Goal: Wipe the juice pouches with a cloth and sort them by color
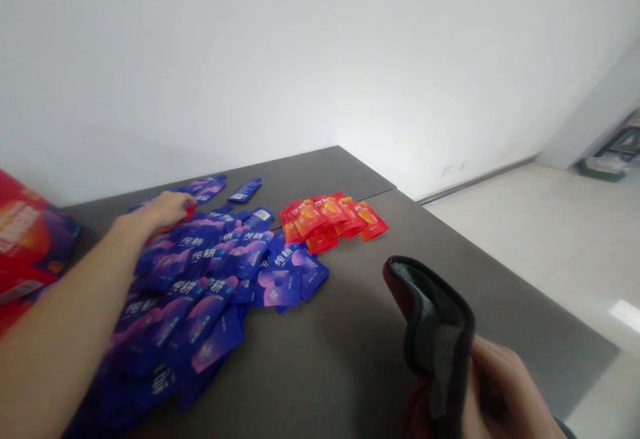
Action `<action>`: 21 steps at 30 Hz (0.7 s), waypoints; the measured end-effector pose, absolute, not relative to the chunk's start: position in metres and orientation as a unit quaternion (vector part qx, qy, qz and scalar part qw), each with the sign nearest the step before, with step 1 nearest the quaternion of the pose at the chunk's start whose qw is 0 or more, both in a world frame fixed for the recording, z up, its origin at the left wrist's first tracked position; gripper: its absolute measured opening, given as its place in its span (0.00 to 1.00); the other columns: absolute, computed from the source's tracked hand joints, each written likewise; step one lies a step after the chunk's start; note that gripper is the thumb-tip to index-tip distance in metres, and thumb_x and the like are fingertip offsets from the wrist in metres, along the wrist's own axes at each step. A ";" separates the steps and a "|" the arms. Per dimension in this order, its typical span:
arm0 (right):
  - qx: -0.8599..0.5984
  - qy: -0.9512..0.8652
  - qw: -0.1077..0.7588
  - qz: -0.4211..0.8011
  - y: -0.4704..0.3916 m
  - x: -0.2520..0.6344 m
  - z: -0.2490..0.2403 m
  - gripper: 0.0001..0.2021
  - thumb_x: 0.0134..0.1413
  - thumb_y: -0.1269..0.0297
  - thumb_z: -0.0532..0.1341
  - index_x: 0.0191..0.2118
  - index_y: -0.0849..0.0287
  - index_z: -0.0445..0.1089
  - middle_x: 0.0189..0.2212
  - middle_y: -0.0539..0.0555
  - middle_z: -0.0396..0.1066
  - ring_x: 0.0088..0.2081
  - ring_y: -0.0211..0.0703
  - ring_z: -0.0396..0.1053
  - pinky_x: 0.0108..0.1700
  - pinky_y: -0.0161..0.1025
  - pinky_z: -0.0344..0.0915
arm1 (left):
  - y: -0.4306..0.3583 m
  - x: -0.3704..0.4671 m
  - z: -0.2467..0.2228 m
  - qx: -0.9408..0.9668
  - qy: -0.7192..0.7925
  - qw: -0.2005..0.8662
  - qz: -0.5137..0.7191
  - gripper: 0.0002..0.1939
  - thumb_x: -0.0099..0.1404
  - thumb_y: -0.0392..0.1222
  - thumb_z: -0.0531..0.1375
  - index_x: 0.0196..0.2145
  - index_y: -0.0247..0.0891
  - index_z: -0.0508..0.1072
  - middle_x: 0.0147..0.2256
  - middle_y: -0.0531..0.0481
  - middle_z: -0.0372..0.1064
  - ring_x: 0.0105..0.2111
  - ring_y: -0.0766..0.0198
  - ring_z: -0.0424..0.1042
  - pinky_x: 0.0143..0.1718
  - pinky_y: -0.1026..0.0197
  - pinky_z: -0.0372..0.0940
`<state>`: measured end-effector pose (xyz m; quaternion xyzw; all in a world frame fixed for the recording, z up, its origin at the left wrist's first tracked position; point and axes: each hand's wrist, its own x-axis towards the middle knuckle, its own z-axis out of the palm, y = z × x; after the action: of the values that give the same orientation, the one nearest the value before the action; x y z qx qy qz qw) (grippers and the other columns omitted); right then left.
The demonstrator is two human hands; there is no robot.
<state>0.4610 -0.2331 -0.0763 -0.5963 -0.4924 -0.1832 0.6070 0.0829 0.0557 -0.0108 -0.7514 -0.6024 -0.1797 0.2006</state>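
My left hand (170,209) reaches over a large heap of blue-purple packets (210,252), its fingers closed at a small red packet (189,212) at the heap's back edge. At the lower right, my right hand (505,385) grips a dark fabric pouch (433,332) with black trim and a grey lining, its mouth facing up. A smaller pile of red-orange packets (325,215) lies right of the blue heap, partly touching it.
Large red and purple packaging (25,239) stands at the far left. The grey table (320,372) meets a white wall behind. Beyond its right edge are a pale floor and a green crate (603,167).
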 end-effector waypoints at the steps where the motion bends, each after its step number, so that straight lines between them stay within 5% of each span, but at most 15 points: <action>1: -0.592 -0.500 0.603 -0.190 -0.233 0.462 -0.076 0.03 0.49 0.74 0.63 0.31 0.60 0.71 0.24 0.51 0.70 0.25 0.38 0.68 0.26 0.35 0.61 | 0.061 0.082 0.005 -0.767 -0.599 0.186 -0.137 0.30 0.70 0.50 0.41 0.31 0.25 0.73 0.19 0.60 0.63 0.21 0.75 0.70 0.30 0.68 0.65; 5: -0.601 -0.508 0.587 -0.191 -0.233 0.464 -0.075 0.04 0.50 0.76 0.63 0.31 0.60 0.69 0.25 0.51 0.70 0.26 0.37 0.68 0.26 0.33 0.58 | 0.066 0.096 0.072 -0.803 -0.577 0.152 -0.023 0.43 0.60 0.52 0.26 0.38 0.18 0.73 0.14 0.62 0.57 0.27 0.69 0.72 0.32 0.63 0.62; 9: -0.601 -0.510 0.582 -0.199 -0.229 0.466 -0.076 0.04 0.51 0.75 0.63 0.32 0.60 0.69 0.27 0.50 0.70 0.27 0.36 0.68 0.25 0.33 0.57 | -0.019 0.148 0.096 -0.810 -0.511 0.285 -0.028 0.39 0.62 0.47 0.27 0.46 0.20 0.69 0.22 0.54 0.67 0.32 0.62 0.74 0.31 0.57 0.63; 13: -0.575 -0.515 0.588 -0.241 -0.223 0.469 -0.072 0.04 0.51 0.74 0.62 0.32 0.59 0.69 0.27 0.51 0.71 0.28 0.38 0.69 0.27 0.34 0.60 | -0.176 0.215 0.060 -0.834 -0.390 0.360 -0.152 0.26 0.64 0.32 0.37 0.48 0.27 0.69 0.37 0.42 0.74 0.31 0.62 0.76 0.27 0.61 0.67; 17: -0.534 -0.548 0.589 -0.259 -0.232 0.468 -0.058 0.07 0.50 0.77 0.62 0.33 0.58 0.68 0.27 0.51 0.71 0.29 0.40 0.68 0.32 0.37 0.63 | -0.290 0.244 0.000 -0.899 -0.348 0.221 -0.150 0.24 0.62 0.26 0.41 0.44 0.32 0.72 0.38 0.45 0.76 0.36 0.64 0.75 0.33 0.67 0.68; 21: -0.460 -0.667 0.568 -0.142 -0.260 0.457 -0.038 0.08 0.51 0.77 0.61 0.35 0.58 0.67 0.29 0.51 0.69 0.30 0.38 0.65 0.33 0.38 0.62 | -0.327 0.241 -0.046 -0.912 -0.390 0.096 -0.078 0.26 0.58 0.21 0.46 0.48 0.37 0.71 0.43 0.49 0.74 0.41 0.66 0.73 0.39 0.68 0.67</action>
<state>0.4568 -0.2603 -0.0377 -0.4603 -0.6669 -0.1424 0.5684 0.2411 -0.3268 -0.0458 -0.9124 -0.3903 -0.0776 0.0961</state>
